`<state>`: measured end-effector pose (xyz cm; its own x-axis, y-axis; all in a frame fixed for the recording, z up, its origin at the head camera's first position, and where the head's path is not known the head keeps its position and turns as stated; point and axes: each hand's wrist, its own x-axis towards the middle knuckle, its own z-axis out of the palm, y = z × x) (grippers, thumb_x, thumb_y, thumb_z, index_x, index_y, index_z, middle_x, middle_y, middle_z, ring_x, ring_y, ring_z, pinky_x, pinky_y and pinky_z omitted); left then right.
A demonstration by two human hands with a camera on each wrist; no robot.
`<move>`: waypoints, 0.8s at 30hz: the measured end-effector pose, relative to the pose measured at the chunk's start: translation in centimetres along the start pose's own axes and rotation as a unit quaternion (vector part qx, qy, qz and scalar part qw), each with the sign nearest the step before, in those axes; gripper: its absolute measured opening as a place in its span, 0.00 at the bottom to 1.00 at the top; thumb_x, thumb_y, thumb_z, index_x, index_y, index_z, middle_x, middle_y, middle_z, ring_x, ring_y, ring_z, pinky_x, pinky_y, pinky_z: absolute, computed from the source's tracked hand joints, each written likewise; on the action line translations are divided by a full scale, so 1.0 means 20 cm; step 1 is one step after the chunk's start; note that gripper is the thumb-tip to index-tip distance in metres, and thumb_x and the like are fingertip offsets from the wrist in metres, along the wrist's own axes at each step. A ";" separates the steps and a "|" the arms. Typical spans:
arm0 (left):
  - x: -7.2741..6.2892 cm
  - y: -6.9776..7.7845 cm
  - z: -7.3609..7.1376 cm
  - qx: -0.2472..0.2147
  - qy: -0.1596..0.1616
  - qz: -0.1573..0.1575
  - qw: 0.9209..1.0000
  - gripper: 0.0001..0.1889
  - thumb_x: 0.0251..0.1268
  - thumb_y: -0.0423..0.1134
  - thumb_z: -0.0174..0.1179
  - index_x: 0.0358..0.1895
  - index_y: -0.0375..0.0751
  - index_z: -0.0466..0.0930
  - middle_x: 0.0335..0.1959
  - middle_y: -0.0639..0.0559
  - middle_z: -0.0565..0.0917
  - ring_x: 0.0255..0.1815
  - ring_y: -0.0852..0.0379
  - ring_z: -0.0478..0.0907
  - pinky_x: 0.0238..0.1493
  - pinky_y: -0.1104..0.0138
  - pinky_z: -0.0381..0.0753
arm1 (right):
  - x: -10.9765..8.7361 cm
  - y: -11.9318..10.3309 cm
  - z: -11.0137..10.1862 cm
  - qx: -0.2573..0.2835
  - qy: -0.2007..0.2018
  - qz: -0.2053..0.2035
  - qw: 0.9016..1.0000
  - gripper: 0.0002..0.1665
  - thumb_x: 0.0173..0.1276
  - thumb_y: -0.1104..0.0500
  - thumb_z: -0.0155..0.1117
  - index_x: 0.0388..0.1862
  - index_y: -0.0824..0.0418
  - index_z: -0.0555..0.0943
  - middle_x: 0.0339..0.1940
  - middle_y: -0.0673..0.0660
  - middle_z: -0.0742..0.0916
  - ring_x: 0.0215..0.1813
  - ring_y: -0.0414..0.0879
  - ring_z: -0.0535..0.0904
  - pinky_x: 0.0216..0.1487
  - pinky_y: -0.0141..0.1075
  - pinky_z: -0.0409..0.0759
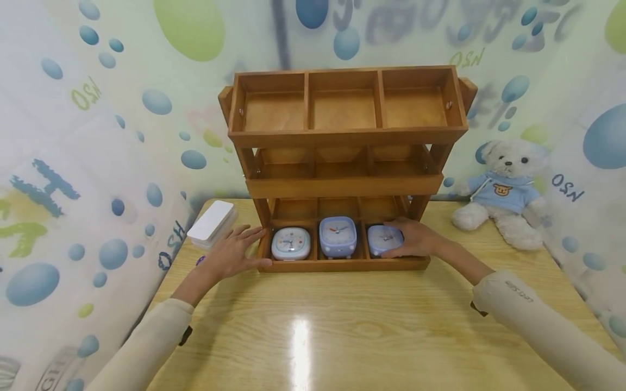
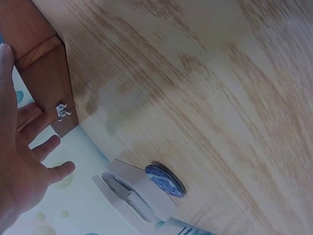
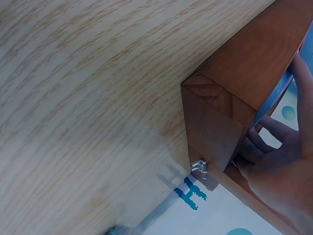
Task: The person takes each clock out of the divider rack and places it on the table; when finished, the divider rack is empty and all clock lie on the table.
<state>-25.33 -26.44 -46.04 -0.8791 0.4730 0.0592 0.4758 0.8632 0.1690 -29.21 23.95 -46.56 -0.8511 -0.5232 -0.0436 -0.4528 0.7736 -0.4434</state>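
A wooden three-tier shelf (image 1: 347, 138) stands against the wall, each tier split into three compartments. Three alarm clocks sit in its bottom tier: a white one (image 1: 287, 252) at left, a blue-purple one (image 1: 337, 251) in the middle and a smaller blue one (image 1: 380, 237) at right. My right hand (image 1: 414, 239) grips the right clock, thumb at its front and fingers behind it. My left hand (image 1: 233, 254), fingers spread, is at the bottom tier's left end. In the left wrist view its fingers are beside the end panel (image 2: 46, 78) with a wing nut.
A white box (image 1: 210, 224) lies on the table (image 1: 342, 326) left of the shelf, with a round blue patterned object (image 2: 166, 180) beside it. A white teddy bear (image 1: 506, 190) in a blue hoodie sits at the right. Patterned walls enclose the table's back and sides.
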 end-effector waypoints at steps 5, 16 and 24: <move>0.00 0.00 0.00 0.003 0.006 0.006 1.000 0.51 0.60 0.74 0.63 0.78 0.42 0.68 0.77 0.41 0.70 0.79 0.34 0.60 0.77 0.38 0.56 | 0.01 -0.01 -0.01 -0.005 0.002 0.011 1.000 0.61 0.55 0.30 0.78 0.76 0.66 0.71 0.71 0.70 0.76 0.68 0.66 0.75 0.64 0.60 0.76; -0.01 0.01 0.01 0.019 0.018 0.036 0.999 0.48 0.59 0.71 0.67 0.73 0.38 0.74 0.72 0.39 0.75 0.76 0.33 0.64 0.75 0.36 0.58 | -0.01 -0.04 0.01 -0.002 0.030 -0.002 1.000 0.60 0.53 0.32 0.80 0.73 0.70 0.74 0.70 0.72 0.77 0.70 0.67 0.73 0.67 0.61 0.74; 0.01 0.01 0.00 0.021 0.030 0.041 0.999 0.47 0.59 0.70 0.67 0.73 0.38 0.75 0.72 0.40 0.75 0.75 0.34 0.65 0.75 0.36 0.59 | -0.04 -0.08 -0.06 0.004 0.061 0.001 0.998 0.58 0.55 0.34 0.81 0.72 0.71 0.74 0.67 0.71 0.79 0.65 0.66 0.78 0.63 0.60 0.77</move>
<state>-25.47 -26.24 -46.02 -0.8369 0.5317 0.1298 0.5456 0.8295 0.1197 -28.10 23.57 -44.77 -0.8785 -0.4734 0.0635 -0.4485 0.7718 -0.4507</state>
